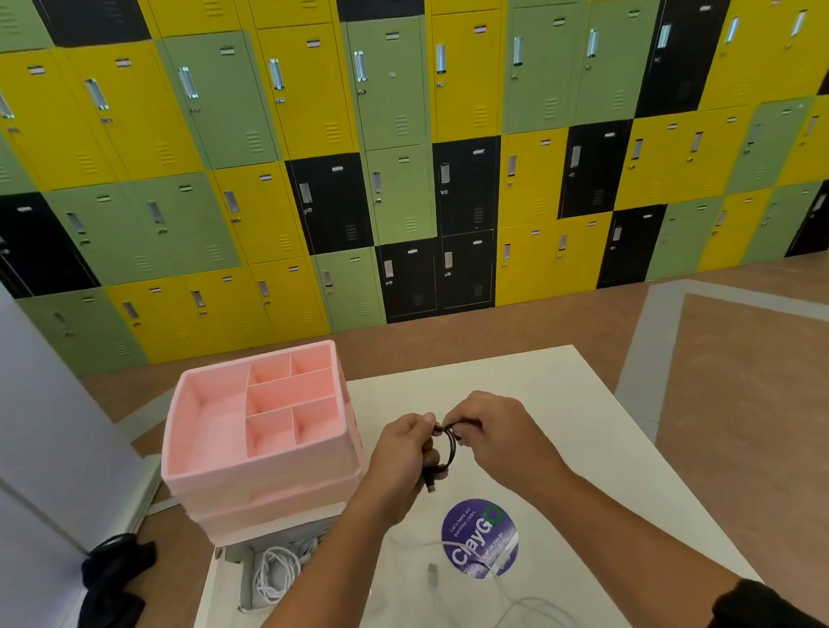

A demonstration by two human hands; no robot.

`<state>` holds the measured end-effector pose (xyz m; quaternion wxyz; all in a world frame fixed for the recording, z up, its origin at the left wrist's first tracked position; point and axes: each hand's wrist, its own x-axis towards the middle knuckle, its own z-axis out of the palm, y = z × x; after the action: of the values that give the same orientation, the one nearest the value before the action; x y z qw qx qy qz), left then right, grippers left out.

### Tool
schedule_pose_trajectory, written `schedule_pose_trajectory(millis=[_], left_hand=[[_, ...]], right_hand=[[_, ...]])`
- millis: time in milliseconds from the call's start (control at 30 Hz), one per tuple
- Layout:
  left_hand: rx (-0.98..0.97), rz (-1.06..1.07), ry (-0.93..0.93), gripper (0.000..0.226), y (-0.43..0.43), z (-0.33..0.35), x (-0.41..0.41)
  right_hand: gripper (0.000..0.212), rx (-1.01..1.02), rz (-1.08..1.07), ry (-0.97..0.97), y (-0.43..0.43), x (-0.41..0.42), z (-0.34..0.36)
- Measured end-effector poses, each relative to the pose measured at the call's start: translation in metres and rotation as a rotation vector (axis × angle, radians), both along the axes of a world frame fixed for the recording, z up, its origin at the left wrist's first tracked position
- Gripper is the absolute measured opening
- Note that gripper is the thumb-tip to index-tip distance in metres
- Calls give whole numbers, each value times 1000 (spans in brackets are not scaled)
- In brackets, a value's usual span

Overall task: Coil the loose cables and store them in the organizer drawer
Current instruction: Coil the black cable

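Observation:
Above the white table (582,424), both hands hold a small coil of black cable (450,446). My left hand (405,454) grips the coil from the left, and one plug end hangs below it. My right hand (496,428) pinches the top of the coil from the right. A pink organizer (262,476) with divided top compartments stands at the table's left edge. Below it, its drawer (244,578) is pulled out and holds a coiled white cable (274,576). A loose white cable (508,601) lies on the table in front of me.
A round purple sticker (479,537) is on the table under the loose white cable. A dark bag (115,587) lies on the brown floor at the left beside a grey partition (24,439). Yellow, green and black lockers (402,167) fill the far wall.

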<state>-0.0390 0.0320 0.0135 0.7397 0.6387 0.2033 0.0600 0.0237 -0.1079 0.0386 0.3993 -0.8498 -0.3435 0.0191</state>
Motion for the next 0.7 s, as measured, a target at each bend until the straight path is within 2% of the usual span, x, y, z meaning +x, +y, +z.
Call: schedule_pose_trajectory(millis=[67,167,233,400,567,700], left_hand=[[2,6,-29,28,-3,1,1],[174,63,-62,28,-5,4,1],[273,118,-85,26,-7,5,1],[308,182,-124,23,-10,1,3],[272,173,-133,23,-14,-2,6],[300,170,-107,27,-4,6,6]], right_hand=[[20,124,-75,158,2,-1,-1],[17,399,-149,530,4,-5,-4],[15,523,-162,687,3,-7,-7],[9,600,-130,777,2,-11,-11],[18,483,-152,664,8,-16,-15],[15,566,-122,883,6,-11,-8]])
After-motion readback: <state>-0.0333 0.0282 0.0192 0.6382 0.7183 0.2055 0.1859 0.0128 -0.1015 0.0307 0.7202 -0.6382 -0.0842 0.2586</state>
